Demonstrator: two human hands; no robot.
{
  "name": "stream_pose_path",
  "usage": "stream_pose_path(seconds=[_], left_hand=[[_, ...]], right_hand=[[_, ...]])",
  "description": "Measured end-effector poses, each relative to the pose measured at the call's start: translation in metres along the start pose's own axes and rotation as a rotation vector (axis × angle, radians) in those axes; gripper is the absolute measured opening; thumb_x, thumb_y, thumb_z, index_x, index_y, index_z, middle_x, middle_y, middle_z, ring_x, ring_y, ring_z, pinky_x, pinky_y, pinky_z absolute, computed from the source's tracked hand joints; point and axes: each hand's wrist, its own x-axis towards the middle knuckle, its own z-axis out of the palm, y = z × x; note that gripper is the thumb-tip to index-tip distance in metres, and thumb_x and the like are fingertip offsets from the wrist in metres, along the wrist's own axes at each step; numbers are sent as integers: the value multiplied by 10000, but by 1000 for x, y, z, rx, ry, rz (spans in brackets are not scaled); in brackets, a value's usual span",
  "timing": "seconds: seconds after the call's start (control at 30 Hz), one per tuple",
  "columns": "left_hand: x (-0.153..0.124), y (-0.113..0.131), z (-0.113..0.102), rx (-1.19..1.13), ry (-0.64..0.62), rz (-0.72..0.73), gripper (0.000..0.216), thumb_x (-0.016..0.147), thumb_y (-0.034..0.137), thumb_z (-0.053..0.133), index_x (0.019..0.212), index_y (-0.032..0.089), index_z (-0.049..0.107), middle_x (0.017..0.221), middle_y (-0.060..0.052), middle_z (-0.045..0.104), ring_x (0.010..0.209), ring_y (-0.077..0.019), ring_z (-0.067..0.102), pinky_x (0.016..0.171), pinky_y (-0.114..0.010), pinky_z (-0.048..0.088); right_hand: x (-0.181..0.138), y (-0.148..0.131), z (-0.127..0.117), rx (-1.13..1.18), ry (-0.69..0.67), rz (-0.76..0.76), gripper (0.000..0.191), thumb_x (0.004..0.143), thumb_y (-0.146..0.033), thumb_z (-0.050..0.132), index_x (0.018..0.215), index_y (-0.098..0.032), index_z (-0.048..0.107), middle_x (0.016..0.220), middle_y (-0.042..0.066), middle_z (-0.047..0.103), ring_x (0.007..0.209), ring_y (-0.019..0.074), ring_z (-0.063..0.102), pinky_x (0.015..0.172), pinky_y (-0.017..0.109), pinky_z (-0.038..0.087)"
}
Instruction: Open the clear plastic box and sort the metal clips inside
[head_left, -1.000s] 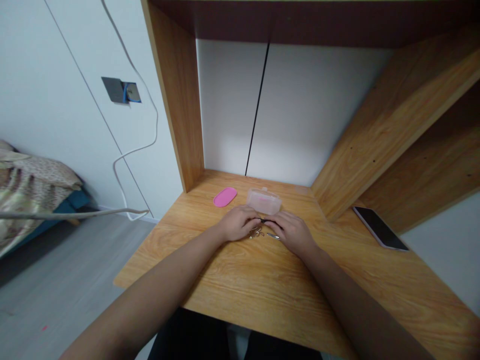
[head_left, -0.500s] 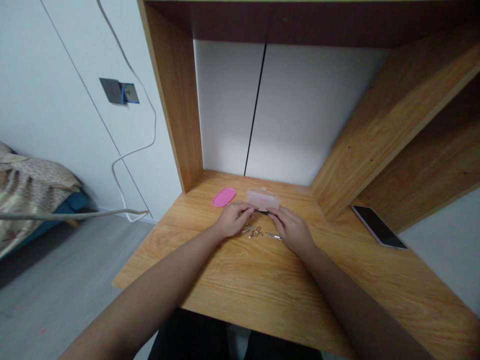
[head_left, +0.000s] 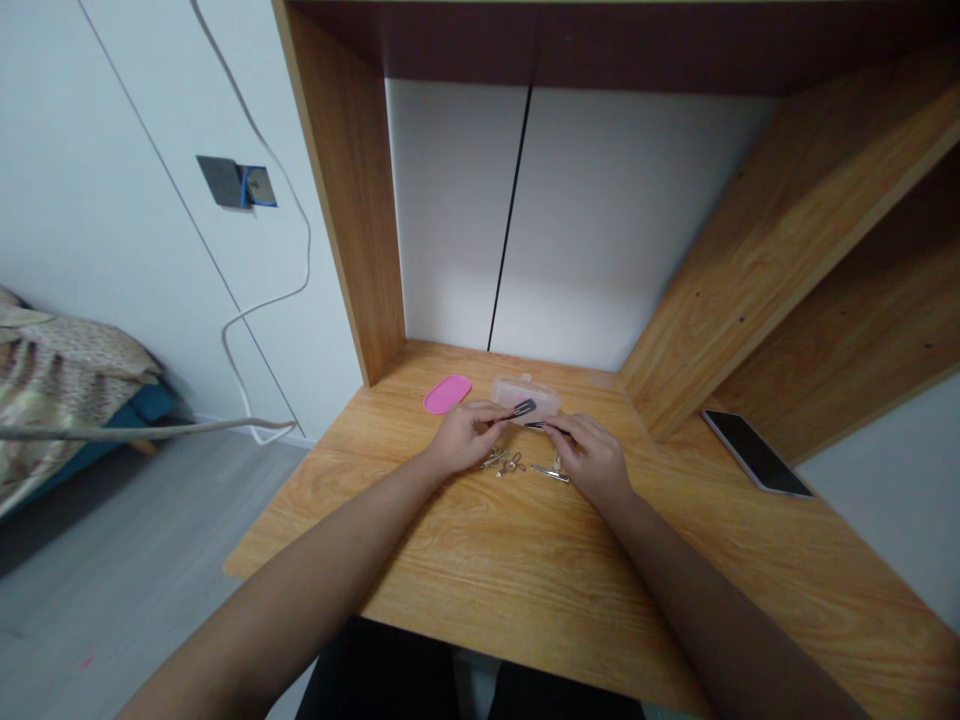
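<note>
A person's left hand (head_left: 469, 437) pinched a slim dark clip (head_left: 525, 407) between thumb and fingers just before a translucent box (head_left: 510, 388), while the right hand (head_left: 594, 455), fingers closed, gripped a second dark clip (head_left: 535, 425) near the box's front. Small metal pieces (head_left: 504, 461) lay on the box's near side; a pink oval tray (head_left: 448, 394) sat to its left.

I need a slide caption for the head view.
Left hand holding one slim dark object, right hand another, near a translucent box.
</note>
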Motion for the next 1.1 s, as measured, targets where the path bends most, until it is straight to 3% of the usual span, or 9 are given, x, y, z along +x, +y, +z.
stream_pose_path(seconds=[0.3,0.4,0.6,0.7,0.87,0.97,1.1], left_hand=[[3,-5,4,-149,33,-189,227,871,270,646,1027,165,772,1054,-104,766,950,-215,729,900,-354,574],[4,-13,7,-196,56,-234,313,856,262,675,1145,153,727,1077,-111,760,944,-211,731,898,-352,577],[1,-12,7,-189,-40,-229,254,867,282,661,1063,159,767,1114,-109,750,1023,-226,714,986,-378,540],[-2,-9,8,-228,-151,-231,275,838,308,704,1062,162,768,1095,-108,757,986,-225,721,940,-360,555],[-5,-6,10,-320,-344,-279,396,798,369,752,1124,144,744,962,-113,779,770,-192,725,721,-285,571],[-6,-4,10,-279,-335,-287,337,820,395,726,1034,139,772,901,-99,780,703,-170,702,657,-255,541],[-4,-6,10,-239,-217,-333,313,842,399,694,984,134,777,912,-93,778,750,-176,699,678,-260,528]], right_hand=[[-2,-3,3,46,4,46,180,952,-293,567,1092,-243,669,981,77,728,880,229,685,805,383,566],[-3,-3,3,45,46,72,160,924,-328,626,1049,-239,671,948,68,738,836,219,697,775,364,576],[-3,-3,3,29,58,48,158,907,-369,651,990,-247,705,891,59,752,772,209,700,729,351,588],[-3,-3,3,20,66,44,165,904,-361,657,1012,-247,706,897,60,755,770,209,703,729,350,591],[-4,-2,4,35,69,37,180,905,-345,665,1052,-248,699,931,56,756,779,206,702,737,350,590],[-3,-1,4,58,32,10,189,919,-320,651,1089,-247,687,920,53,748,783,204,692,744,350,582],[-3,-1,3,67,-18,12,235,958,-297,587,1178,-255,657,966,68,734,847,221,683,798,379,571]])
